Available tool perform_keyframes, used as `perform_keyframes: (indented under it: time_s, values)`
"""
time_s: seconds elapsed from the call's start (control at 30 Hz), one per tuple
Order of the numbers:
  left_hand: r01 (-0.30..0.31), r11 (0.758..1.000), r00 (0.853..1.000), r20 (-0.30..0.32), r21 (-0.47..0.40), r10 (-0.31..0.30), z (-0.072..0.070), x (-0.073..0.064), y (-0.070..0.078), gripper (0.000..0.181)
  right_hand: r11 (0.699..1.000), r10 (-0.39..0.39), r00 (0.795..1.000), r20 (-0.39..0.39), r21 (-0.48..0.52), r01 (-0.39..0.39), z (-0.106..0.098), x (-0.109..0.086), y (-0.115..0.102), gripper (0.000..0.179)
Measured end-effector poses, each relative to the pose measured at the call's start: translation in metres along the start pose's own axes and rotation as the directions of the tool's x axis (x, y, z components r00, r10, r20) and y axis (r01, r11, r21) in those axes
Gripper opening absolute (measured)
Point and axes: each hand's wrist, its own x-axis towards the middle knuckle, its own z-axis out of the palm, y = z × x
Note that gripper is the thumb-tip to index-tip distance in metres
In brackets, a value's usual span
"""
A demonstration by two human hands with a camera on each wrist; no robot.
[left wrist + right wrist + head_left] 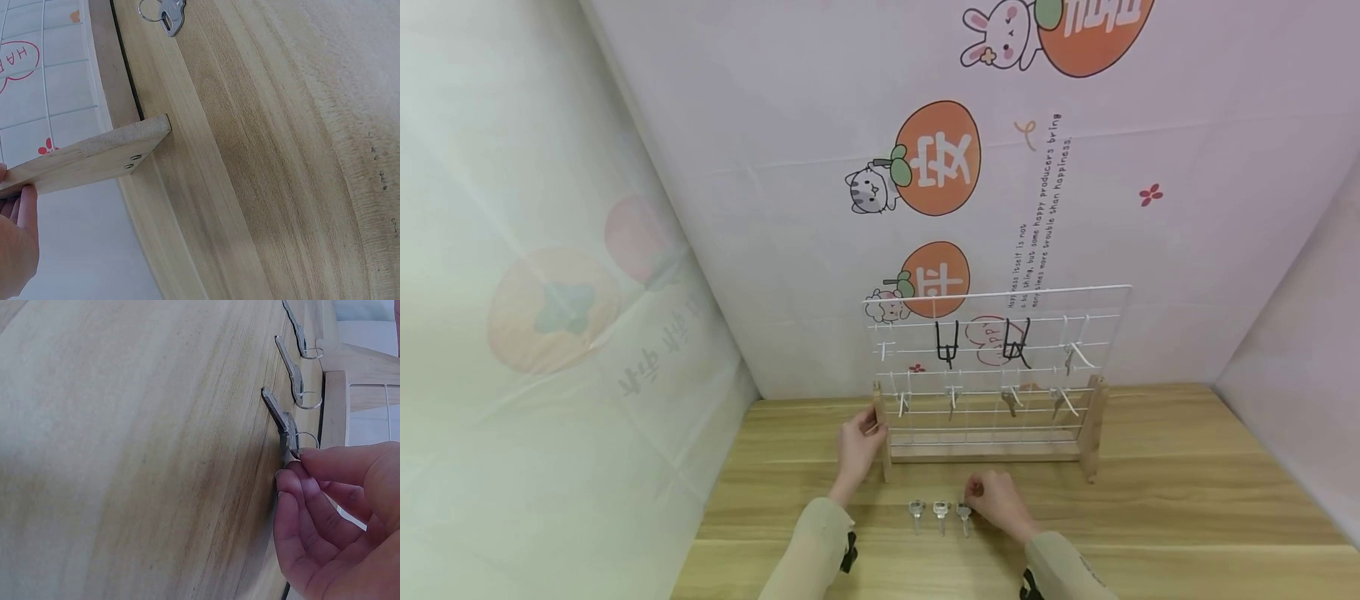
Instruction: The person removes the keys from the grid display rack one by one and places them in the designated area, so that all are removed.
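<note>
My left hand [859, 446] grips the left wooden post [882, 442] of a white wire-grid rack [985, 400]. In the left wrist view, the thumb and fingers of that hand [15, 250] lie on either side of the post. On the table in front of the rack, my right hand [998, 500] pinches the head of the rightmost silver key [281, 415], which has a ring through it. The key's blade points toward me. Beside it lie a middle key [941, 510] and a left key [916, 510], in a row.
Several keys, including one hanging key [1010, 402], hang from white hooks on the grid. Two black hooks [947, 342] sit higher up. The rack stands on the wooden table [1172, 500] before a patterned cloth backdrop [775, 208], with cloth sides left and right.
</note>
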Motion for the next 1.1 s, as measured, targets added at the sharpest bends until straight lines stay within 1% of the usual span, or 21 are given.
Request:
perform_keyframes:
  time_s: [0.13, 0.37, 0.5, 0.63, 0.83, 1.0, 1.1]
  values:
    - [-0.007, 1.000, 1.000, -0.006, 0.008, 0.007, 0.0001, 0.0002, -0.0003, 0.042, 1.000, 0.003, 1.000, 0.000, -0.007, -0.003, 0.0006, 0.0002, -0.0006, 0.013]
    - [0.000, 1.000, 1.000, -0.002, -0.004, 0.000, 0.0002, 0.0003, -0.0001, 0.042, 1.000, -0.022, 0.999, -0.024, -0.006, 0.022, 0.0021, 0.0006, -0.0001, 0.012]
    - [-0.004, 1.000, 1.000, 0.005, -0.027, 0.004, 0.0001, 0.0000, -0.0005, 0.043, 1.000, -0.002, 1.000, -0.027, -0.006, 0.001, 0.0032, 0.0015, 0.0010, 0.014]
    - [-0.005, 0.999, 1.000, 0.006, -0.047, 0.006, 0.0002, -0.0001, -0.0013, 0.043, 1.000, 0.003, 1.000, -0.024, -0.014, -0.003, 0.0031, 0.0016, 0.0017, 0.015]
    - [0.006, 1.000, 1.000, 0.012, -0.027, -0.006, 0.0006, 0.0007, -0.0011, 0.043, 1.000, -0.009, 1.000, -0.028, -0.014, 0.008, 0.0011, 0.0000, 0.0003, 0.015]
    - [-0.003, 0.999, 1.000, 0.013, -0.033, 0.004, 0.0000, 0.0002, -0.0025, 0.042, 0.999, -0.030, 0.999, -0.028, -0.018, 0.029, 0.0003, -0.0010, 0.0014, 0.015]
    - [-0.015, 0.999, 1.000, 0.006, -0.033, 0.015, -0.0002, -0.0001, -0.0031, 0.042, 1.000, -0.027, 0.999, -0.017, 0.007, 0.027, -0.0021, -0.0028, 0.0005, 0.015]
